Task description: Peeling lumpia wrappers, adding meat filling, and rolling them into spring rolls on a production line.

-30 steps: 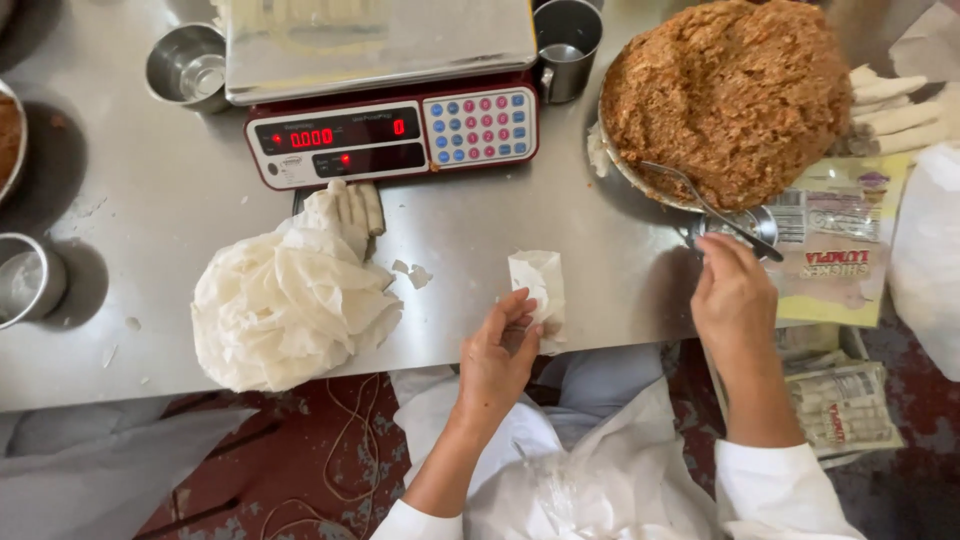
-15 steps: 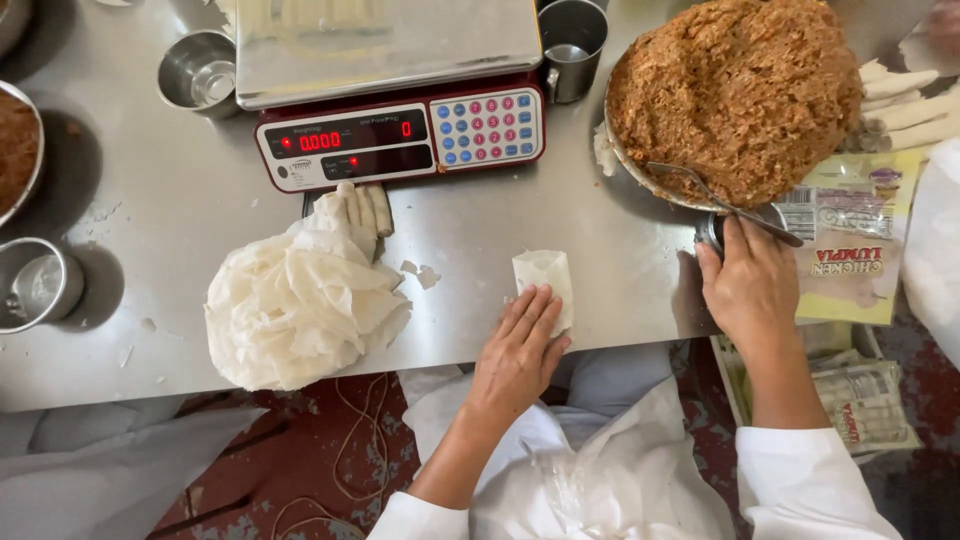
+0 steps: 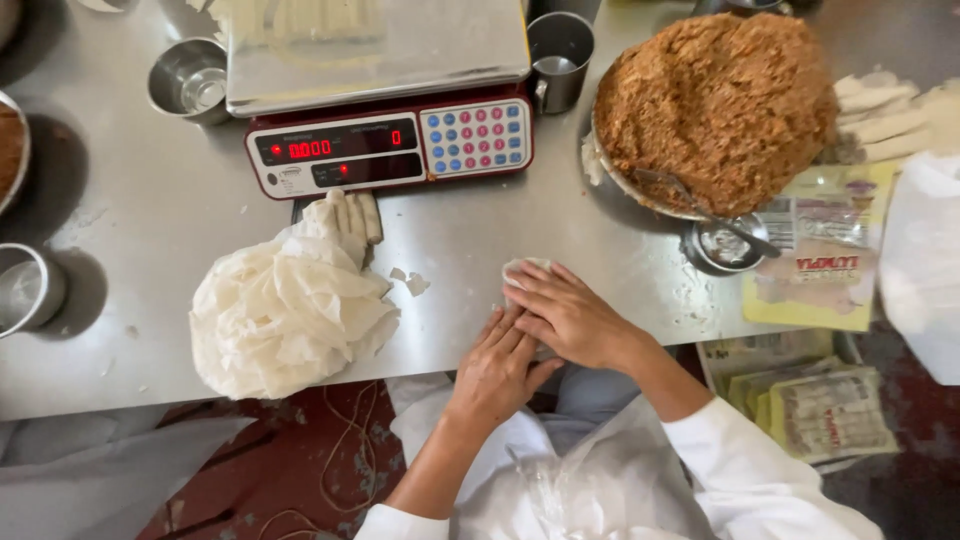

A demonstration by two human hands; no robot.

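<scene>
While both hands lay on the steel table [image 3: 120,230], the right hand [image 3: 565,318] pressed flat, fingers together, over a small white wrapper [image 3: 522,268] just below the red scale [image 3: 390,150]. The left hand [image 3: 500,365] rested beside it, fingers extended, fingertips touching the right hand. A crumpled white wrapper pile [image 3: 285,310] sat well left.

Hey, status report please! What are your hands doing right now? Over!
Left hand and right hand both flat on the small white wrapper. Wrapper mostly covered. Heap of thin sheets lies left, apart. Over.
</scene>
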